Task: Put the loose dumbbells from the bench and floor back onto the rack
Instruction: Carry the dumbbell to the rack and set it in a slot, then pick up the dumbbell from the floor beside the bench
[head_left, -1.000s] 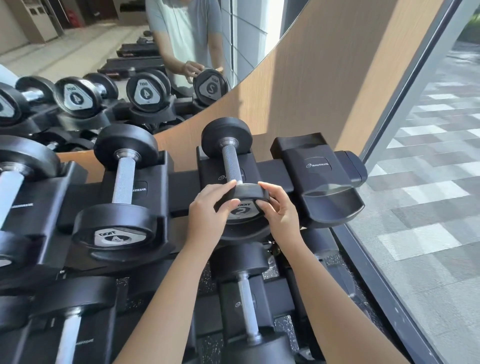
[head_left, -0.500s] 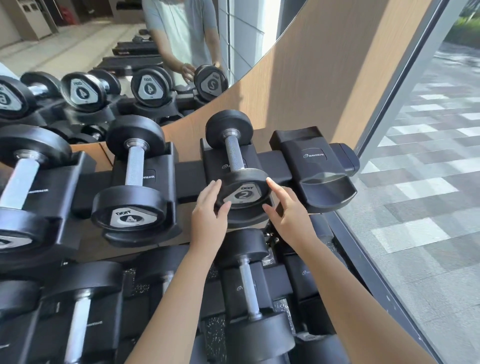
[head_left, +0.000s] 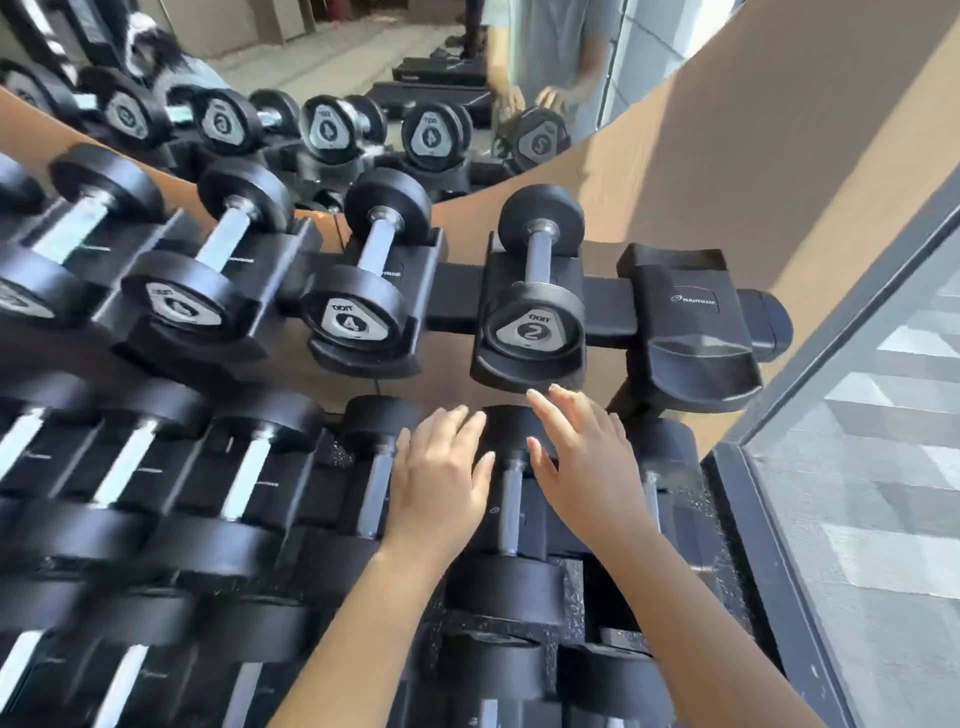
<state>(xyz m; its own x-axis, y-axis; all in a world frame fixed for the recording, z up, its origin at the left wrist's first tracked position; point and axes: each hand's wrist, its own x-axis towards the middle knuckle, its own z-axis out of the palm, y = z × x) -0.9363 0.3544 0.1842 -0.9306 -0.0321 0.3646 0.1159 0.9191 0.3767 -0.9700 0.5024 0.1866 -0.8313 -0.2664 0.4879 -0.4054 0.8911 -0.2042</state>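
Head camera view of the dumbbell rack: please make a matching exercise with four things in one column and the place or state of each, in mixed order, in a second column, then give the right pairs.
Things:
1. dumbbell marked 2
2. end cradle
3. left hand
4. right hand

Places or states:
A. open, holds nothing, to the left of a lower-row handle
B. holds no dumbbell, at the right end of the top row
C. rests in the top-row cradle next to the end one
D. open, holds nothing, fingertips just below the cradle of the 2

Pairs: 1-C, 2-B, 3-A, 4-D
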